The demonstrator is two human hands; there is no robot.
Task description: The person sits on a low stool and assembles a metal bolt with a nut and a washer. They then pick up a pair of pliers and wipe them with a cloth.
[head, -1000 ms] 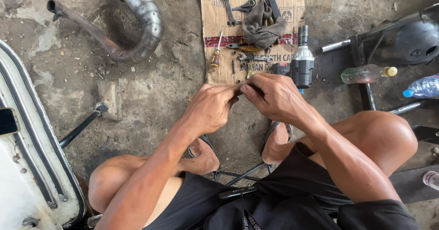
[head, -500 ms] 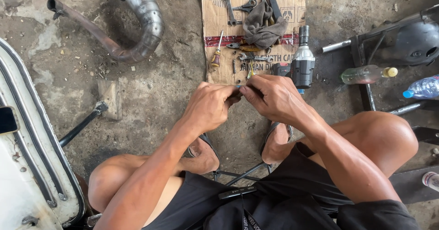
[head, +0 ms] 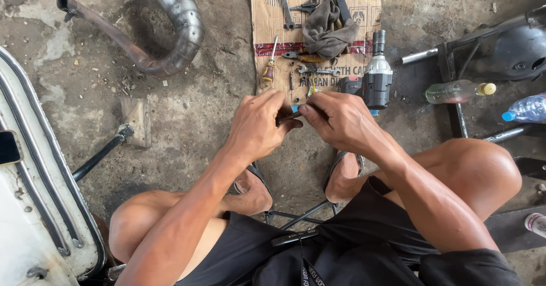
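I sit low over a concrete floor with both hands meeting in front of me. My left hand (head: 259,125) and my right hand (head: 335,118) pinch a small dark part (head: 291,114) between their fingertips; the fingers hide most of it. Just beyond my hands lies a flattened cardboard sheet (head: 267,19) with a cordless impact driver (head: 375,75), a screwdriver (head: 269,64), wrenches (head: 284,7) and a grey rag (head: 327,30) on it.
A curved metal exhaust pipe (head: 165,30) lies at the far left. A white scooter body panel (head: 28,206) fills the left edge. Two plastic bottles (head: 458,91) and dark metal frame parts (head: 512,41) sit at the right. A small wooden block (head: 136,115) is on the floor.
My hands have stayed together in the same spot; only the fingers have shifted slightly around the small part.
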